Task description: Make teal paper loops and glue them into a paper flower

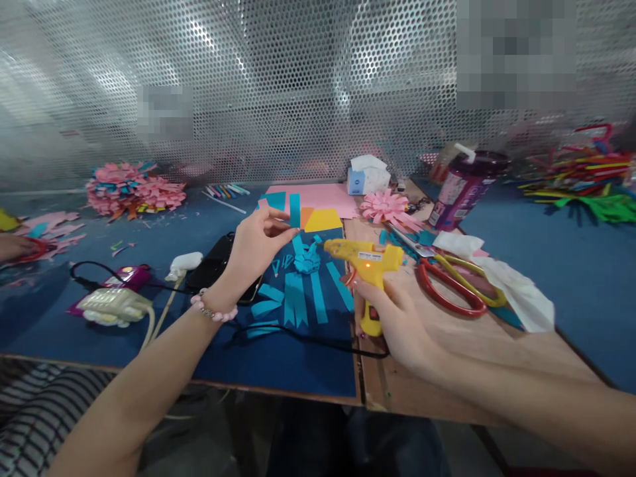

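Note:
My right hand is wrapped around the handle of a yellow hot glue gun, fingers at its orange trigger. A small orange light glows on its side, and its nozzle points left. My left hand, wearing a beaded bracelet, pinches a short blue paper strip upright between thumb and fingers. Just below the nozzle lies a looped blue paper flower. Nearer me are several loose blue paper strips. Yellow paper and a pink sheet lie behind the flower.
Red and yellow handled scissors and crumpled tissue lie to the right. A purple cup and tissue box stand behind. At left are a black phone, power strip, cables, and another person's hand holding scissors.

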### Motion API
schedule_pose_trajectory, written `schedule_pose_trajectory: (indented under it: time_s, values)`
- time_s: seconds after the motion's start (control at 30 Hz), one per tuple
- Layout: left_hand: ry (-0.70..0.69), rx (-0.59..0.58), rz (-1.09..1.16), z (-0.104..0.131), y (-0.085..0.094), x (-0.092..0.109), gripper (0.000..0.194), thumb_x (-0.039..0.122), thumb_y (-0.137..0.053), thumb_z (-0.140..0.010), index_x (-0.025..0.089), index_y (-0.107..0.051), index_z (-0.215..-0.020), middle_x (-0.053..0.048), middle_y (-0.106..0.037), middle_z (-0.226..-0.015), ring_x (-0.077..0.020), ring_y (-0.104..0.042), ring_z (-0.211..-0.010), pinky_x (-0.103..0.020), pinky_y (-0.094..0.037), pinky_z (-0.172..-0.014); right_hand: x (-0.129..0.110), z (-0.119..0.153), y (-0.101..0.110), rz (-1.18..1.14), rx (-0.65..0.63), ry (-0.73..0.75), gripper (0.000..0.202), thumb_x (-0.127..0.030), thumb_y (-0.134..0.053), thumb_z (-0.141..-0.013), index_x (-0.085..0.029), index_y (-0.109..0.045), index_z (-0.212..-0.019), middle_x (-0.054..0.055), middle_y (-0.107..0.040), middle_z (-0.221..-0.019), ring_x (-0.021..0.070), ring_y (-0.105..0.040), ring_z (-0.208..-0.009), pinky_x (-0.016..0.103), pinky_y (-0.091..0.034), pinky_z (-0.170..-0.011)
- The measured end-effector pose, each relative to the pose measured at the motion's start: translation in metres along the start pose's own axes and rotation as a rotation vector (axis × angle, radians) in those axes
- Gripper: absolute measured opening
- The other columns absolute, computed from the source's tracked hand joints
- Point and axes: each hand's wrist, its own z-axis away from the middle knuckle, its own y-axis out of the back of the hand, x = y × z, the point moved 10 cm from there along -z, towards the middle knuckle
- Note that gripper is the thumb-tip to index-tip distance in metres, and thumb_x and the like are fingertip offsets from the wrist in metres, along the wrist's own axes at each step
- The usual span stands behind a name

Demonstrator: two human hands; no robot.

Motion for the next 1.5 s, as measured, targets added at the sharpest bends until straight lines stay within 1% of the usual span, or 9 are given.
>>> schedule_pose_trajectory:
  time_s: [0.23,0.43,0.6,0.7,0.83,0.97,1.07,1.27,1.5]
  values:
    - [0.018,0.034,0.018,-0.006,0.011,-0.004,0.030,0.032,-0.074,-0.071,0.018,-0.062,-0.095,-0.006,-0.073,-0.078,-0.0196,-0.069,-0.073,-0.028,-0.053,-0.062,-0.027,0.008,-0.021,0.172,-0.232,0.154,0.028,-0.046,-0.054,-0.081,-0.019,-0.054,-0.077,-0.002,-0.052,-0.056,0.0118,-0.048,-0.049,0.024,-0.038,-0.047]
    - [0.065,0.067,0.076,-0.009,0.018,-0.010,0.031,0.034,-0.077,-0.068,0.019,-0.063,-0.091,-0.004,-0.072,-0.072,-0.0178,-0.067,-0.062,-0.027,-0.054,-0.054,-0.039,-0.006,0.001,0.136,0.005,0.186,0.032,-0.045,-0.047,-0.087,-0.019,-0.048,-0.068,-0.002,-0.051,-0.056,0.0112,-0.048,-0.052,0.024,-0.038,-0.050]
    - [0.070,0.093,0.136,-0.011,0.022,-0.014,0.029,0.030,-0.076,-0.069,0.018,-0.062,-0.092,-0.004,-0.072,-0.073,-0.0172,-0.068,-0.061,-0.029,-0.056,-0.059,-0.033,-0.015,-0.006,0.399,-0.105,0.172,0.032,-0.046,-0.056,-0.083,-0.018,-0.050,-0.068,-0.002,-0.052,-0.056,0.0111,-0.048,-0.049,0.023,-0.032,-0.044]
    - [0.089,0.099,0.176,-0.013,0.024,-0.017,0.028,0.028,-0.076,-0.069,0.017,-0.062,-0.091,-0.004,-0.072,-0.073,-0.0175,-0.068,-0.063,-0.028,-0.057,-0.060,-0.045,-0.018,0.008,0.288,0.001,0.225,0.034,-0.048,-0.047,-0.088,-0.018,-0.050,-0.073,-0.001,-0.055,-0.061,0.0123,-0.053,-0.053,0.024,-0.040,-0.050]
    - [0.105,0.102,0.216,-0.015,0.025,-0.021,0.028,0.029,-0.076,-0.068,0.017,-0.062,-0.089,-0.005,-0.072,-0.072,-0.0185,-0.069,-0.063,-0.030,-0.058,-0.061,-0.049,-0.016,-0.010,0.391,-0.194,0.215,0.037,-0.052,-0.049,-0.087,-0.018,-0.052,-0.073,0.000,-0.058,-0.062,0.0117,-0.053,-0.051,0.023,-0.041,-0.049]
    - [0.129,0.096,0.262,-0.015,0.023,-0.025,0.029,0.029,-0.076,-0.068,0.016,-0.061,-0.090,-0.005,-0.072,-0.072,-0.0184,-0.069,-0.061,-0.032,-0.059,-0.060,-0.057,-0.021,0.000,0.341,-0.097,0.209,0.034,-0.051,-0.048,-0.088,-0.018,-0.051,-0.079,-0.001,-0.057,-0.062,0.0104,-0.054,-0.047,0.021,-0.041,-0.042]
    - [0.127,0.124,0.297,-0.016,0.026,-0.025,0.030,0.029,-0.076,-0.068,0.015,-0.062,-0.090,-0.005,-0.071,-0.072,-0.0181,-0.068,-0.060,-0.032,-0.059,-0.062,-0.061,-0.029,-0.005,0.378,-0.193,0.146,0.031,-0.048,-0.058,-0.083,-0.018,-0.052,-0.075,-0.003,-0.053,-0.054,0.0080,-0.047,-0.038,0.020,-0.035,-0.035]
    - [0.094,0.307,0.392,-0.022,0.062,-0.023,0.031,0.031,-0.078,-0.065,0.016,-0.061,-0.087,-0.003,-0.069,-0.071,-0.0167,-0.068,-0.065,-0.030,-0.059,-0.063,-0.136,-0.083,0.005,0.022,-0.049,0.349,0.031,-0.046,-0.042,-0.094,-0.019,-0.050,-0.082,-0.001,-0.054,-0.059,0.0084,-0.050,-0.041,0.021,-0.039,-0.039]
    - [0.117,0.500,0.484,-0.029,0.115,-0.038,0.024,0.036,-0.070,-0.074,0.021,-0.058,-0.088,-0.003,-0.070,-0.098,-0.0158,-0.067,-0.091,-0.028,-0.057,-0.080,-0.094,-0.187,-0.115,-0.128,-0.318,-0.021,0.008,-0.015,-0.043,-0.096,-0.015,-0.049,-0.092,-0.003,-0.051,-0.068,0.0049,-0.051,-0.054,0.018,-0.047,-0.053]
